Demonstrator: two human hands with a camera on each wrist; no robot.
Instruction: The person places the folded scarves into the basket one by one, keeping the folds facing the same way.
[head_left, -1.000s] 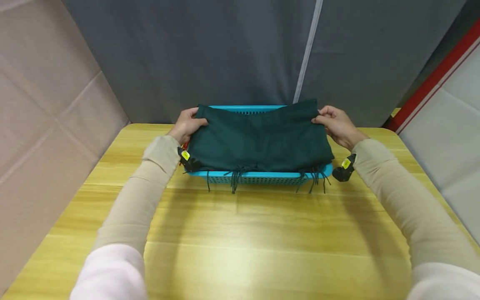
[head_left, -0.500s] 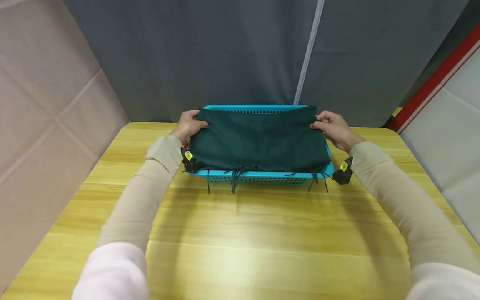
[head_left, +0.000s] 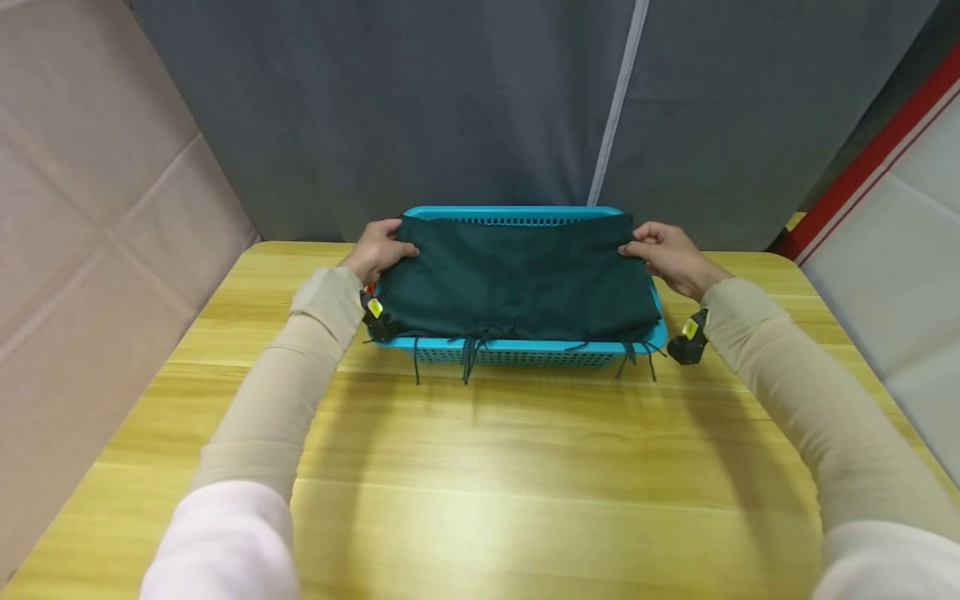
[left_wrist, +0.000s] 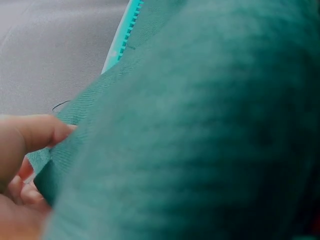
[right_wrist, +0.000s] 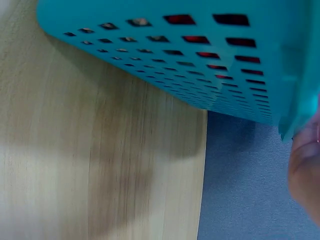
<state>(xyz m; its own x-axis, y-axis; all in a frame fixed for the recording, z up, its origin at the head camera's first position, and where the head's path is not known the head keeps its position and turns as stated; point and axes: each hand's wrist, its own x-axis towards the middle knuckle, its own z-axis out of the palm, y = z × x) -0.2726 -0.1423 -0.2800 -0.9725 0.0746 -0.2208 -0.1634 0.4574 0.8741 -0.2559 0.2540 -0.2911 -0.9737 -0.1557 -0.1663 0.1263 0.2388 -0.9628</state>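
A dark green fringed scarf (head_left: 517, 275) lies folded across the top of a blue plastic basket (head_left: 517, 353). Its dark tassels hang over the basket's front rim. At the scarf's far left corner my left hand (head_left: 377, 250) pinches the cloth between thumb and fingers; the left wrist view shows the thumb on top of the folded scarf (left_wrist: 185, 135). My right hand (head_left: 671, 257) pinches the far right corner the same way. In the right wrist view that hand (right_wrist: 306, 172) is partly cut off, close by the rim of the basket (right_wrist: 170, 50).
The basket stands near the back edge of a wooden table (head_left: 480, 467). A grey curtain (head_left: 420, 108) hangs behind it. Something red shows through the basket's side holes. A pinkish panel (head_left: 105, 217) is on the left, a white panel with a red strip (head_left: 870, 150) on the right.
Both hands have lowered the scarf's far edge onto the basket, the right corner dropping most. More of the basket's back rim shows. In the last half second hardly anything has moved.
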